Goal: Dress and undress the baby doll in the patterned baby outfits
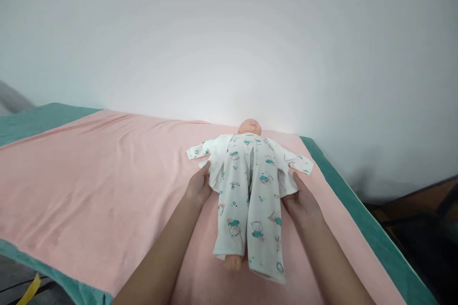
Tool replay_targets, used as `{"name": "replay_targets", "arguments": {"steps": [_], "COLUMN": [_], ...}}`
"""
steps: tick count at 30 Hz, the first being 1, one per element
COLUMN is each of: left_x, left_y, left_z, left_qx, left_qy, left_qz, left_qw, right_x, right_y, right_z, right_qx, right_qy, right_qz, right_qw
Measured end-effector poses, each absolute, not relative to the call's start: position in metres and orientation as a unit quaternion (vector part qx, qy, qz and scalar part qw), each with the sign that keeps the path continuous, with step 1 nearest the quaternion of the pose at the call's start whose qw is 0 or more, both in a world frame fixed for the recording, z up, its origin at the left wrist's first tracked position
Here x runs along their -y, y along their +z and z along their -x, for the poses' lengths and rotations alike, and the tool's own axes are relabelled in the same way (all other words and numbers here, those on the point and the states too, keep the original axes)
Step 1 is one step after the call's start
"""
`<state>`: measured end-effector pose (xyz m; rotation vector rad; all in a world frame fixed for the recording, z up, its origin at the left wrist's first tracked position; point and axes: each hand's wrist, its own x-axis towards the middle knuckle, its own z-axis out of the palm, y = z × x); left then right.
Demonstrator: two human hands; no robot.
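Fingers [205, 170] of the left hand [198, 187] lying together and extended, pressing flat against the open side flap of the white cotton baby romper printed with small teal bears [250, 190], thumb tucked under the cloth edge; no closed grip showing, more a flat hold on the fabric. Fingers [297, 182] of the right hand [302, 202] mirroring this on the other side, stretched along the opposite flap with the tips touching the cloth just below the sleeve, again resting on it rather than clamping it. Lying face up between both hands, a small plastic baby doll with a bare peach-coloured head [250, 127], head pointing toward the plain white wall [229, 33], one bare foot [232, 262] peeking out of the left trouser leg, the other leg hanging empty and flat. Both romper sleeves spreading sideways, well apart from each other. Resting underneath, a wide pink terry towel [89, 176] covering most of a bed dressed in a teal sheet [372, 233], the sheet showing along the right edge and the far left corner. Peeking in at the lower left, a yellow strap [30, 290] on the floor.
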<state>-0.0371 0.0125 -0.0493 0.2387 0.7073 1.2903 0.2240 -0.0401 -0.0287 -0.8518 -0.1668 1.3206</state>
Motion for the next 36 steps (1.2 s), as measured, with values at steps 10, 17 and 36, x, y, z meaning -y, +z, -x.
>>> {"name": "replay_targets", "arguments": {"steps": [10, 17, 36], "left_x": [-0.007, 0.024, -0.128], "left_y": [-0.012, 0.04, 0.032], "left_z": [0.037, 0.021, -0.04], "left_qx": [-0.326, -0.298, -0.525], "left_qy": [0.663, 0.32, 0.403], "left_qz": [-0.287, -0.796, -0.649], "left_qw": [0.609, 0.419, 0.374], "right_x": [0.028, 0.051, -0.101], "right_y": [0.013, 0.06, 0.038], "right_z": [-0.227, -0.217, -0.184], "right_qx": [0.258, 0.728, 0.599], "right_qy": [0.416, 0.379, 0.129], "right_qz": [0.466, 0.481, 0.72], "right_qw": [0.737, 0.309, 0.327]}}
